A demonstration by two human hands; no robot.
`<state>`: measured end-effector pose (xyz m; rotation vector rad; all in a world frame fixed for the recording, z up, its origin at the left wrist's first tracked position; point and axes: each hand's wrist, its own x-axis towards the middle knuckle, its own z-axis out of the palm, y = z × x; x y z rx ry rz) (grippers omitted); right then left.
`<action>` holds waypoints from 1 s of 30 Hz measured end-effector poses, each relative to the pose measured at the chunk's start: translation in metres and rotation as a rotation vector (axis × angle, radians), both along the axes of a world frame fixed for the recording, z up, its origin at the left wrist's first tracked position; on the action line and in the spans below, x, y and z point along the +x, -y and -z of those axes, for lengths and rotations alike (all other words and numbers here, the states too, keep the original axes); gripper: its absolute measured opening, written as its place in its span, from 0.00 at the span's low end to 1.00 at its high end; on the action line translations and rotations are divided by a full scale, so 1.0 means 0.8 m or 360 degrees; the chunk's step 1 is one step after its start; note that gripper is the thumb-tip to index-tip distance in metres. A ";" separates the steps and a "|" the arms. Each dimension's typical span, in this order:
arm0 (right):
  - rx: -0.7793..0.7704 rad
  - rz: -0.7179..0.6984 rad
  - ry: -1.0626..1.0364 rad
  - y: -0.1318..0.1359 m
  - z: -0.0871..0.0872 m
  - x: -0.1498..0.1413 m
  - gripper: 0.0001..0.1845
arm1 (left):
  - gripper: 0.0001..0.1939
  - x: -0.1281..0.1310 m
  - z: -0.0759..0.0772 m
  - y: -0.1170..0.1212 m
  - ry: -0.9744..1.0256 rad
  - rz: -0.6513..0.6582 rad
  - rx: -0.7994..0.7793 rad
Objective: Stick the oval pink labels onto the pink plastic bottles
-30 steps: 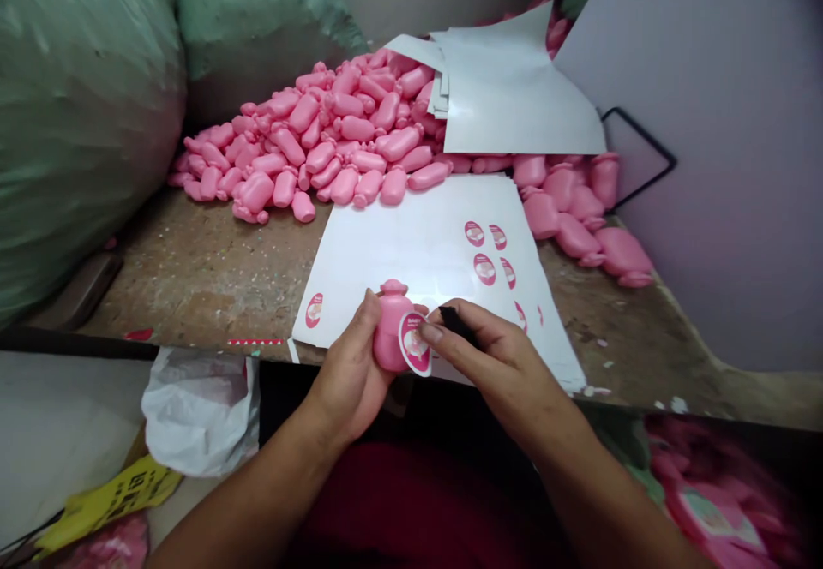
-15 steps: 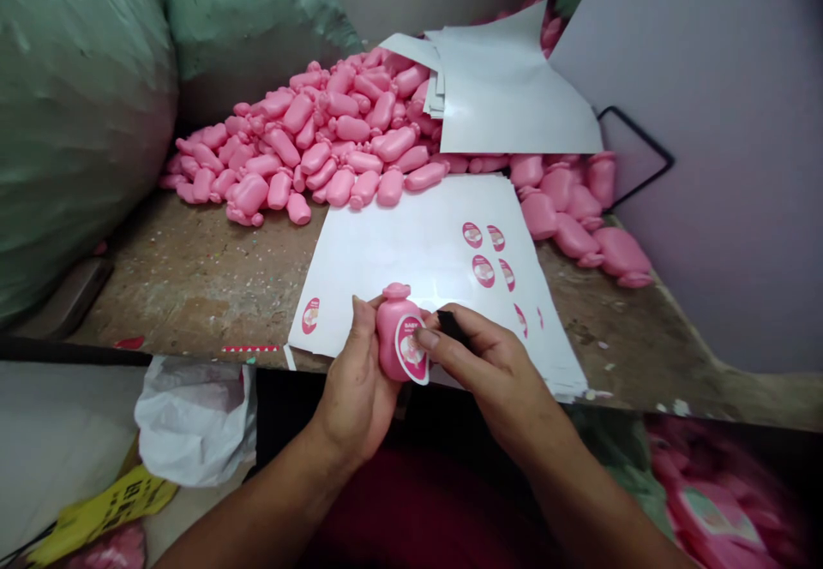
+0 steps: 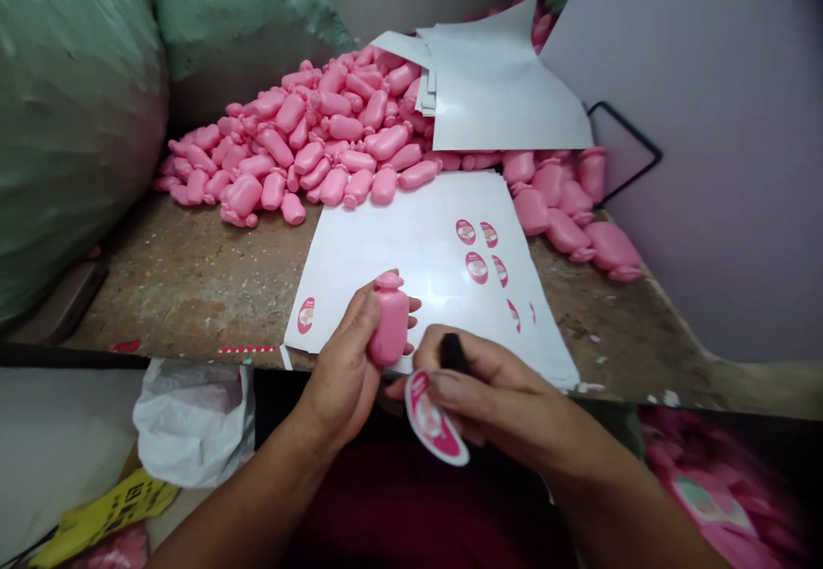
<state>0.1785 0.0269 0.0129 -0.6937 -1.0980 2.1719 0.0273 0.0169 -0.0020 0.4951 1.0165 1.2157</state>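
Observation:
In my left hand is a small pink plastic bottle, held upright over the front edge of the table. The bottle side facing me shows plain pink, with no label on it. My right hand, to the right of the bottle and apart from it, pinches an oval pink-and-white sticker label between thumb and fingers. A black item shows at its index finger; I cannot tell whether it is worn or held. Beneath and beyond both hands lies a white sticker sheet with several printed labels on it.
A heap of pink bottles covers the back of the wooden table, partly under white sheets. Large green sacks stand left. A dark flat object lies at the left edge. A white plastic bag hangs below.
The label, earlier against the bottle's front, is now away from it in my right hand, which has moved down and toward me. The bottle's visible side is bare. My left hand has shifted slightly left.

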 end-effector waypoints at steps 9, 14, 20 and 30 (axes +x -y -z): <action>0.0112 0.0599 0.0174 -0.010 0.000 0.003 0.16 | 0.12 0.000 0.004 -0.001 0.0207 -0.0009 0.0054; 0.0001 0.0133 0.0017 0.003 -0.002 -0.009 0.19 | 0.11 0.001 -0.003 0.000 0.0154 -0.0062 -0.0031; 0.0150 0.0287 0.0372 0.002 0.004 0.005 0.20 | 0.12 -0.005 -0.001 -0.001 0.0186 -0.0051 -0.0074; 0.0357 0.0518 0.0698 -0.008 0.008 -0.006 0.19 | 0.12 0.009 -0.005 0.004 0.0596 -0.0042 -0.0168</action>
